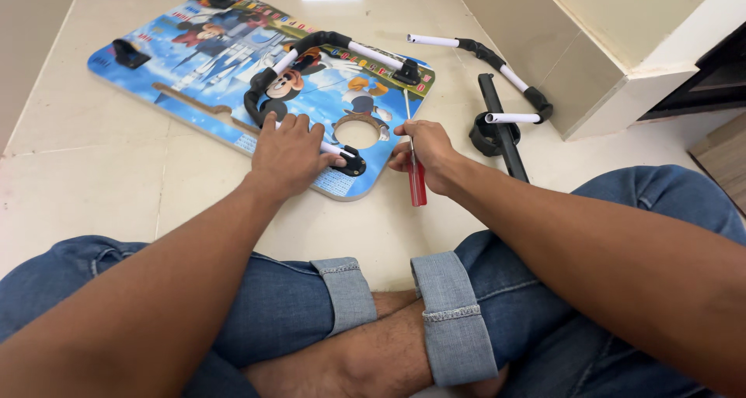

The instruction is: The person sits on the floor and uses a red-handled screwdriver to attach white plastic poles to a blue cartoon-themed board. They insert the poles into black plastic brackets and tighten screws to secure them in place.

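A blue cartoon-printed lap-table board (194, 64) lies flat on the floor in front of me. A U-shaped black and white tube leg (326, 45) is attached to its near end by black brackets. My left hand (289, 153) presses down on the leg's lower arm next to a black bracket (353, 163). My right hand (426, 156) grips a screwdriver with a red handle (417, 182), its thin shaft running up over the board's right edge toward the bracket at the leg's other end (408, 73).
A second loose U-shaped tube leg (497, 64), a black bar (503, 130) and a round black holder (483, 138) lie on the tile to the right. A cream cabinet base (622, 64) stands at the upper right. My crossed legs in jeans (342, 289) fill the foreground.
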